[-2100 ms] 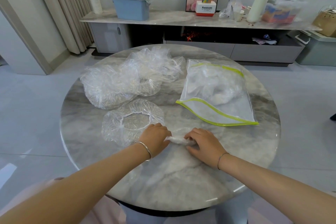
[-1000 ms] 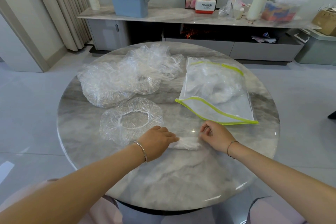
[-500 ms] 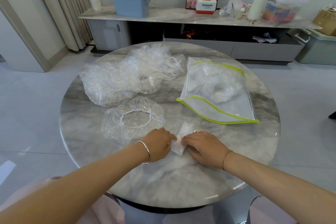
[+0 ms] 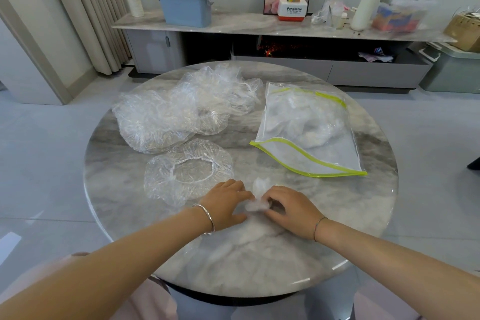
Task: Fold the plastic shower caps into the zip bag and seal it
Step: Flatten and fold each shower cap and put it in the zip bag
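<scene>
Left hand [image 4: 227, 204] and right hand [image 4: 292, 206] both pinch the folded shower cap [image 4: 255, 199] on table [image 4: 233, 265]; zip bag [image 4: 309, 135] well apart.

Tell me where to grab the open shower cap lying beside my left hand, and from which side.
Pinch the shower cap at its elastic rim, coming down on the arc nearest the left hand. The rim faces up as a gathered ring; the film around it lies flat on the table, probably hard to catch. That hand and the right hand pinch a folded cap.
</scene>
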{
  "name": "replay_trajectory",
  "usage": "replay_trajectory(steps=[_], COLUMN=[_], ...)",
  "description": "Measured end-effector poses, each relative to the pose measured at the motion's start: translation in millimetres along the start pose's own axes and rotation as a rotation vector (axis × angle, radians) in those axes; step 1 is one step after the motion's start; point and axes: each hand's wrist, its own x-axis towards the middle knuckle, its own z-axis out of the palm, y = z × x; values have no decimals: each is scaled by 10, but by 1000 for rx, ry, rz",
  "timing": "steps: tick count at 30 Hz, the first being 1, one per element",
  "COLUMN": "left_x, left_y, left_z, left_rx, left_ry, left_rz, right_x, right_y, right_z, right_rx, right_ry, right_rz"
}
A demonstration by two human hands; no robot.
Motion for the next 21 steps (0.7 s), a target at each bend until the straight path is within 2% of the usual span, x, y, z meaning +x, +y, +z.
replay_trajectory(steps=[7, 11, 14, 18, 21], left_x=[86, 110, 121, 182, 226], left_y=[94, 105, 111, 111, 113], left_z=[40, 58, 52, -10, -76], left_rx=[-286, -224, -299, -544, -846], left_ry=[40, 57, 94, 41, 29], left_rz=[-251, -310, -327, -413, -412], right_x=[56, 79, 138, 203, 245], right_y=[-36, -18, -31, -94, -118], right_z=[23, 38, 0, -83, -192], right_rx=[413, 440, 480, 792, 895], right_ry=[82, 133, 96, 64, 90], right_rz=[355, 439, 538, 631, 622])
